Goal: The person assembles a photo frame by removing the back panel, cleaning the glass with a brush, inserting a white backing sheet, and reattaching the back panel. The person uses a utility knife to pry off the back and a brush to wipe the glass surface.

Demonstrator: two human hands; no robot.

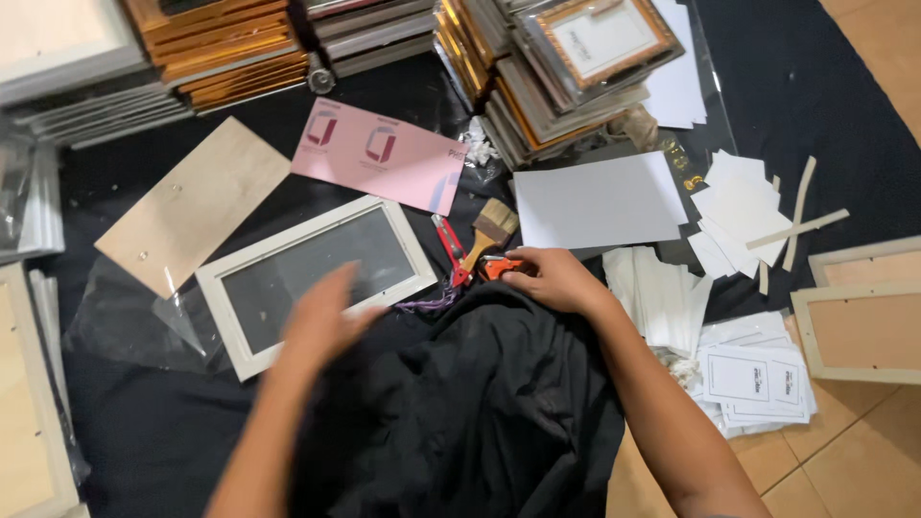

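Note:
A white picture frame [317, 270] with dark glass lies on black cloth. My left hand [321, 321] is blurred over the frame's near edge, fingers apart, holding nothing. My right hand [554, 278] rests at the edge of a bunched black cloth [480, 403], fingers closed around a small orange tool [499, 267]. A red utility knife [451, 251] and a wooden paintbrush [489, 228] lie just left of that hand.
A pink card [384, 153], a wooden backing board [192, 216] and a grey board [600, 201] lie behind. Stacks of frames [556, 67] stand at the back. White paper sheets [753, 384] and more frames [863, 317] sit on the right.

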